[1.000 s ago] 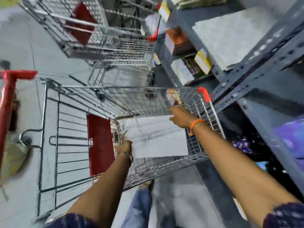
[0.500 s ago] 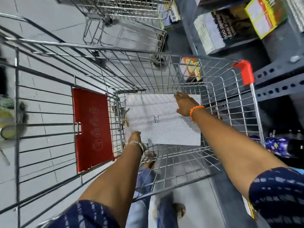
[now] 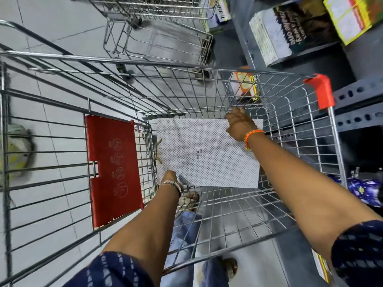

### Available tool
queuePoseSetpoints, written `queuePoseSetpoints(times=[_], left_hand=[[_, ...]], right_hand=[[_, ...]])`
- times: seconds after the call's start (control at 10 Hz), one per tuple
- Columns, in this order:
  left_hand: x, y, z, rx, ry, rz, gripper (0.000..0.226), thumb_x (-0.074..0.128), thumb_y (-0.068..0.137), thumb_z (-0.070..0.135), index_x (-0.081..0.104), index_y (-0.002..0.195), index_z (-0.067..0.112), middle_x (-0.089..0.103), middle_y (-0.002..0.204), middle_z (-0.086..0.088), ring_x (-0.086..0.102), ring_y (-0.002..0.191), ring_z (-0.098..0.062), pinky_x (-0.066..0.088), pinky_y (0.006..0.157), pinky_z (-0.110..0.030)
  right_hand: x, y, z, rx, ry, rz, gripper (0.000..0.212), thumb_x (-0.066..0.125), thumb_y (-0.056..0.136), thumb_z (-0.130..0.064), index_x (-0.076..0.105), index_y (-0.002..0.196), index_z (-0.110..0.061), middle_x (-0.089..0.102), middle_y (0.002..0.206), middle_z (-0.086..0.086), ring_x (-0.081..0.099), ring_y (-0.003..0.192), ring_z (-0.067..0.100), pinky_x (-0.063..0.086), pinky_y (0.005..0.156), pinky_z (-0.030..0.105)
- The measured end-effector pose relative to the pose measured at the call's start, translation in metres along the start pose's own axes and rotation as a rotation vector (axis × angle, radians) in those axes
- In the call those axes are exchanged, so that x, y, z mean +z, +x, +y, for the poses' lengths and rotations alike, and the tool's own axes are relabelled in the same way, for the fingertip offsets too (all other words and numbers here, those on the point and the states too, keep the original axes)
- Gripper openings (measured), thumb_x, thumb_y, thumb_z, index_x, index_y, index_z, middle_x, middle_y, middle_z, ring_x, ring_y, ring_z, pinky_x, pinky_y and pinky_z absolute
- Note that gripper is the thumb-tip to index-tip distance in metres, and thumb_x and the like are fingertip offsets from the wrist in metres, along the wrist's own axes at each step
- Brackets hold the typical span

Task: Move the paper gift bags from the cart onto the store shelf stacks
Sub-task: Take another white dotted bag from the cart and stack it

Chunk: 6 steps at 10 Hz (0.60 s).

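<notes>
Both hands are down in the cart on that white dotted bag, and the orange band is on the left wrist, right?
Not quite. The head view shows the orange band on the right wrist; both hands, left and right, are in the cart on the bag.

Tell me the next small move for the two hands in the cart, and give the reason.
Probably close both hands on the bag and lift it straight up. The white dotted gift bag lies flat on the cart floor; the left hand sits at its near left corner and the right hand at its far right corner, but whether either is gripping yet isn't clear.
</notes>
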State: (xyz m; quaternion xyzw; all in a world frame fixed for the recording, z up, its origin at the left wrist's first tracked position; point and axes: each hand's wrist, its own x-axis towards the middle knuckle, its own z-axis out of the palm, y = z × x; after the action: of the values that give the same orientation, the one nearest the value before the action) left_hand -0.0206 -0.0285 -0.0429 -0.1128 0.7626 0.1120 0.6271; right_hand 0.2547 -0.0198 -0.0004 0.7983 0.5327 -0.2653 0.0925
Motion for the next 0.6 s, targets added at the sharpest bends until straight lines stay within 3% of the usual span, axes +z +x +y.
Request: queuePoseSetpoints(times=[0.1, 0.2, 0.4, 0.6], left_hand=[[-0.005, -0.015, -0.002, 0.121, 0.245, 0.096, 0.012, 0.040, 0.098, 0.015, 0.047, 0.091, 0.010, 0.047, 0.082, -0.005, 0.051, 0.073, -0.020, 0.046, 0.056, -0.021], [-0.005, -0.008, -0.007, 0.153, 0.280, -0.048, 0.022, 0.035, 0.100, 0.016, 0.045, 0.083, 0.008, 0.046, 0.079, -0.006, 0.047, 0.062, -0.017, 0.045, 0.050, -0.025], [-0.012, -0.060, -0.009, 0.255, 0.354, -0.097, 0.029, 0.031, 0.099, 0.006, 0.037, 0.071, 0.011, 0.043, 0.072, -0.006, 0.047, 0.059, -0.017, 0.045, 0.056, -0.027], [-0.009, -0.123, -0.007, 0.395, 0.095, -0.229, 0.017, 0.039, 0.091, 0.015, 0.044, 0.075, 0.018, 0.048, 0.074, -0.001, 0.050, 0.062, -0.014, 0.050, 0.059, -0.027]], right_hand=[[-0.024, -0.019, 0.000, -0.028, 0.085, 0.082, 0.042, 0.068, 0.091, -0.019, 0.059, 0.130, -0.006, 0.049, 0.139, 0.018, 0.046, 0.131, 0.036, 0.043, 0.108, 0.042], [-0.043, -0.039, 0.001, -0.017, 0.139, 0.158, 0.036, 0.070, 0.089, -0.015, 0.063, 0.124, -0.009, 0.057, 0.132, 0.016, 0.059, 0.118, 0.036, 0.051, 0.098, 0.045], [-0.097, -0.112, 0.001, -0.015, 0.291, 0.353, 0.023, 0.068, 0.087, -0.001, 0.067, 0.106, -0.014, 0.075, 0.105, 0.011, 0.071, 0.099, 0.029, 0.057, 0.081, 0.041], [-0.154, -0.196, -0.003, 0.020, 0.459, 0.529, 0.039, 0.053, 0.086, 0.013, 0.068, 0.105, -0.018, 0.075, 0.101, 0.012, 0.076, 0.092, 0.021, 0.058, 0.073, 0.038]])
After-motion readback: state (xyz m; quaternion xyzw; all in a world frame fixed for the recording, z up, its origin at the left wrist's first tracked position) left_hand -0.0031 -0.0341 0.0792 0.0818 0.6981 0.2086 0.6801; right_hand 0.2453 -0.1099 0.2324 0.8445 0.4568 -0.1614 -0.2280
